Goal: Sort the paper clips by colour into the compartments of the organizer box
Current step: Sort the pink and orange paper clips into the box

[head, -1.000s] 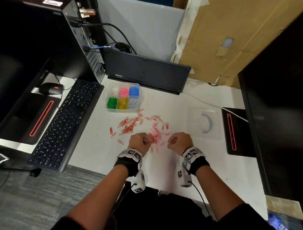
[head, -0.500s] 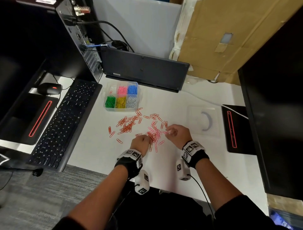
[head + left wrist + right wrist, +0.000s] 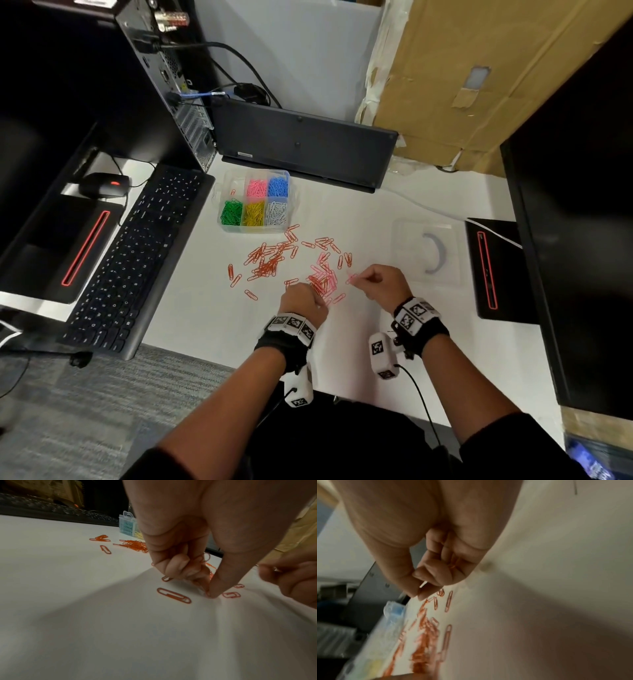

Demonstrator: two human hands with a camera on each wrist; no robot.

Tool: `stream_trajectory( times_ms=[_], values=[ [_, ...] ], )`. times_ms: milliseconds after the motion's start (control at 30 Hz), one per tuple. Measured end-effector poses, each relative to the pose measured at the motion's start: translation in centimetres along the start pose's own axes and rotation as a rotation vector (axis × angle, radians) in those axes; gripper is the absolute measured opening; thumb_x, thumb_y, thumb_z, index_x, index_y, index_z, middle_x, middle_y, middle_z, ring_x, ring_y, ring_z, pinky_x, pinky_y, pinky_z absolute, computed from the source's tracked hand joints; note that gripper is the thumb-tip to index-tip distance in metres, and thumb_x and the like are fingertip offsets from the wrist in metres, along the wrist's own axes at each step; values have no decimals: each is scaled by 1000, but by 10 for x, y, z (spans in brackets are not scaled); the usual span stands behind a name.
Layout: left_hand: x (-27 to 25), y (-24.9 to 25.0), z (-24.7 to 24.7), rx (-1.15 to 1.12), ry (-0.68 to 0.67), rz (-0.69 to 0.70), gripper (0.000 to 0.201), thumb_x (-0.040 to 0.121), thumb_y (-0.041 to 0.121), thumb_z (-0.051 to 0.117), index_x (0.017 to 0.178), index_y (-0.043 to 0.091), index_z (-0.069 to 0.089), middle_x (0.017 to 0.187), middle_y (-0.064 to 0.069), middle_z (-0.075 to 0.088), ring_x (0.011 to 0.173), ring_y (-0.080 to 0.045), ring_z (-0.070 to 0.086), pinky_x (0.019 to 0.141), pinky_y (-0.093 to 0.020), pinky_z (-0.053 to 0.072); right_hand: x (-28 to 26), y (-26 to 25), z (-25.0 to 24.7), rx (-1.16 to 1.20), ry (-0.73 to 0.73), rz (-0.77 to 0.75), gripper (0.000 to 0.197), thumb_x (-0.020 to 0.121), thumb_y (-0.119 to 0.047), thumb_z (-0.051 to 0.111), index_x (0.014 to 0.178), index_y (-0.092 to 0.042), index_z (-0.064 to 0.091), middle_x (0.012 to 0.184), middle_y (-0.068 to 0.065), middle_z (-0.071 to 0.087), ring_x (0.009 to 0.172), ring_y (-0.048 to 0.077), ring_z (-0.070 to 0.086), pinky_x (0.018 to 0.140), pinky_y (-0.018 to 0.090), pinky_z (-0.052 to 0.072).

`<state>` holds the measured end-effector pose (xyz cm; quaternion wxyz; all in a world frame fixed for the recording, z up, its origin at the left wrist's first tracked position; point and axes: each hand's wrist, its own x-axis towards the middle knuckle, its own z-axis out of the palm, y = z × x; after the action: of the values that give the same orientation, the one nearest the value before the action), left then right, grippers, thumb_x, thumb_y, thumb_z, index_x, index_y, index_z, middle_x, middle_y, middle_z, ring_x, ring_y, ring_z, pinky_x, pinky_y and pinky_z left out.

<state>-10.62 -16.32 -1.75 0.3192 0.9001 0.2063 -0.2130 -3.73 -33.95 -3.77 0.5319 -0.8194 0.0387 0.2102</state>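
Observation:
The clear organizer box (image 3: 224,192) stands behind the loose clips, holding pink, blue, green, yellow and white clips in separate compartments; its back-left compartment holds one reddish clip. Orange clips (image 3: 267,263) lie scattered in front of it, and a pinkish-red heap (image 3: 323,281) lies to their right. My left hand (image 3: 301,298) is at the heap's near edge, fingers curled round several clips (image 3: 204,559), thumb tip on the table. My right hand (image 3: 376,281) hovers right of the heap, pinching a pink clip (image 3: 351,279), with more clips (image 3: 453,563) tucked in its palm.
A black keyboard (image 3: 137,257) and mouse (image 3: 106,185) lie left, beside a PC tower (image 3: 164,85). A dark laptop (image 3: 305,147) stands behind the box. The clear lid (image 3: 428,253) lies right, next to a black monitor (image 3: 575,205). Cardboard (image 3: 479,68) leans at the back.
My right hand has moved away from the left hand, forward and to the right, with a pink clip pinched in its fingertips. The left hand stays at the heap's near edge.

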Motion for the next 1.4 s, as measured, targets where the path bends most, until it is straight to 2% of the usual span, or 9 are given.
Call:
stream_trajectory(
  times_ms=[200, 300, 467, 700, 833, 967, 1033, 1233, 1400],
  values=[
    [1, -8, 6, -80, 102, 109, 9, 79, 22, 73, 79, 27, 66, 69, 12, 62, 69, -7, 58, 73, -20, 50, -16, -5, -6, 820, -140, 369, 22, 90, 6, 56, 107, -2, 67, 70, 3, 56, 59, 11, 46, 51, 19, 39],
    [6, -13, 10, -132, 146, 209, 14, 76, 18, 77, 77, 26, 65, 65, 9, 60, 60, -5, 53, 64, -18, 46, -22, -8, -6, 1051, -204, 491, 21, 87, 0, 51, 102, -2, 65, 73, 5, 55, 60, 12, 51, 51, 18, 45],
    [15, -17, 7, -128, 129, 397, 19, 78, 16, 76, 96, 23, 76, 72, 1, 60, 64, -12, 52, 65, -19, 41, -24, -20, 2, 1115, -237, 499, 19, 75, -4, 53, 92, -4, 63, 69, 5, 56, 54, 12, 51, 48, 17, 44],
    [24, -20, 2, -85, 136, 355, 11, 79, 28, 78, 86, 20, 78, 79, 1, 65, 68, -11, 53, 66, -20, 41, -15, -28, 6, 1145, -318, 467, 33, 79, -9, 49, 106, 2, 64, 72, 6, 50, 58, 14, 48, 50, 20, 45],
    [28, -13, 0, -10, 67, 291, 15, 83, 28, 74, 87, 14, 73, 87, 1, 62, 80, -15, 60, 73, -22, 46, -6, -26, 9, 891, -178, 481, 20, 92, -19, 62, 84, -2, 68, 71, 8, 61, 63, 17, 57, 53, 21, 53],
    [30, -11, -1, 53, 19, 296, 17, 86, 27, 70, 90, 11, 70, 96, -6, 65, 89, -21, 63, 81, -29, 50, 4, -12, 19, 21, -21, 93, 13, 77, -22, 82, 83, -14, 75, 69, 2, 68, 61, 8, 60, 60, 16, 50],
    [30, -15, -2, 7, 33, 282, 17, 86, 28, 70, 88, 11, 70, 93, -6, 65, 86, -21, 63, 77, -27, 48, 3, -12, 26, -222, -3, -32, 18, 72, -25, 86, 83, -17, 75, 67, -2, 66, 60, 3, 58, 62, 13, 48],
    [27, -33, -17, -372, 107, 152, 17, 89, 31, 67, 83, 15, 63, 76, -4, 67, 65, -13, 57, 65, -26, 49, 8, -15, 50, -427, 30, -141, 17, 77, -30, 82, 81, -15, 76, 65, -14, 57, 61, 2, 49, 66, 21, 41],
    [34, -42, -22, -736, 54, 12, 6, 88, 12, 67, 86, 13, 61, 80, -7, 72, 73, -21, 68, 79, -41, 58, 11, -24, 46, -598, -120, -127, 19, 87, -31, 72, 88, -13, 74, 83, -3, 66, 77, 9, 54, 77, 24, 48]
  ],
)
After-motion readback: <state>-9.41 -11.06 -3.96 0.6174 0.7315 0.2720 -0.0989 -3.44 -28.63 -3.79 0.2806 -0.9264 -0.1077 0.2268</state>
